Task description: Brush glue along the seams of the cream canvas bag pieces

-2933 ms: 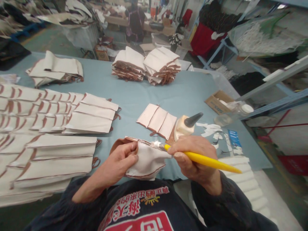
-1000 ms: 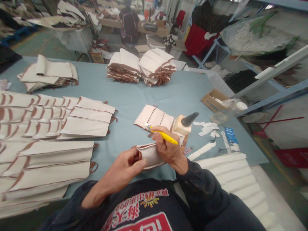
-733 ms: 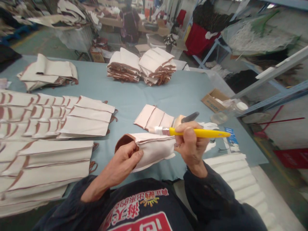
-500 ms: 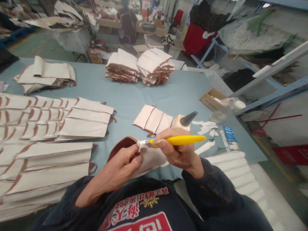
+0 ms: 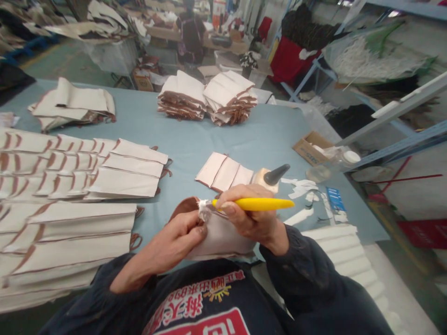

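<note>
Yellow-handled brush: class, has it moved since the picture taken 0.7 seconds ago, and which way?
Yes: judged against the flat cream piece beyond it, the yellow-handled brush has shifted left and downward in the view.

The cream piece [image 5: 223,237] is soft and pale, with brown edging along its lower edge and a brown inner side curling up at its left end; it is bent over rather than flat. The yellow brush [image 5: 247,204] is nearly level above the cream piece, whitened bristles at the cream-brown boundary, handle reaching past its right end.
</note>
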Demonstrator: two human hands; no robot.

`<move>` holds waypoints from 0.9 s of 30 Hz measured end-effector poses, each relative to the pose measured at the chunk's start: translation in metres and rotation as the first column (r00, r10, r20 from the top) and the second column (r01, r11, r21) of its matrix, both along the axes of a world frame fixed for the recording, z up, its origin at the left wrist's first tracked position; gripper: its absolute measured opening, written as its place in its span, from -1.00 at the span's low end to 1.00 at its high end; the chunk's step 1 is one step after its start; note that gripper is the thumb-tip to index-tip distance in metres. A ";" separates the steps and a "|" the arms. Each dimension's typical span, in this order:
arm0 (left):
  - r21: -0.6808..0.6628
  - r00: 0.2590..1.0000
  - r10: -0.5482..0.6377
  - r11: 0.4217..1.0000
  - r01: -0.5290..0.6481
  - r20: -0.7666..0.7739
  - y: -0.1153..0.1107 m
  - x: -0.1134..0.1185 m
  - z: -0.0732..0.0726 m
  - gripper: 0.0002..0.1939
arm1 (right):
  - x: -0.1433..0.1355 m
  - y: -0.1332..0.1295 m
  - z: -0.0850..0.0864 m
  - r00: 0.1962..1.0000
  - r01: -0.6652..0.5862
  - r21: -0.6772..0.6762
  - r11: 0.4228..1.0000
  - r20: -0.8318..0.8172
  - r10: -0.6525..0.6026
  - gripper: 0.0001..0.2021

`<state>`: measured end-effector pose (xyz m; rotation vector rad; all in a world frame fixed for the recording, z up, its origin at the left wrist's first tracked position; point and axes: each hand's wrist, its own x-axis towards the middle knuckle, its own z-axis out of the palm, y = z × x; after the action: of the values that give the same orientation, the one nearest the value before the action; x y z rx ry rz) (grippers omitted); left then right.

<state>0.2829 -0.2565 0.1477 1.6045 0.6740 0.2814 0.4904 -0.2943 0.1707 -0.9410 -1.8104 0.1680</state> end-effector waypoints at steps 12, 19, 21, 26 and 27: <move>0.861 0.996 0.076 0.503 -0.076 0.043 -0.013 -0.001 -0.032 -0.68 | 0.004 -0.029 -0.017 0.975 0.216 -0.029 0.976 -0.052 -0.217 -0.81; 0.928 0.998 0.055 0.373 0.021 -0.045 -0.013 -0.007 -0.041 -0.70 | -0.022 -0.042 -0.013 0.996 0.006 0.059 0.998 0.086 -0.011 -0.68; 0.927 0.997 0.069 0.376 0.012 -0.040 -0.014 -0.008 -0.041 -0.69 | -0.021 -0.047 -0.013 0.998 -0.041 0.055 0.998 0.059 0.037 -0.67; 0.926 0.994 0.109 0.376 -0.022 -0.021 -0.017 -0.007 -0.039 -0.69 | -0.010 -0.048 -0.002 0.993 0.118 -0.010 0.993 0.032 -0.118 -0.71; 0.924 0.995 0.103 0.381 -0.023 -0.018 -0.017 -0.006 -0.038 -0.70 | -0.010 -0.047 -0.001 0.990 0.131 -0.011 0.991 0.049 -0.130 -0.72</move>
<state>0.2766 -0.2738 0.1097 2.7115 0.6595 0.7726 0.4799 -0.3416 0.1695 -1.0784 -1.7868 0.0765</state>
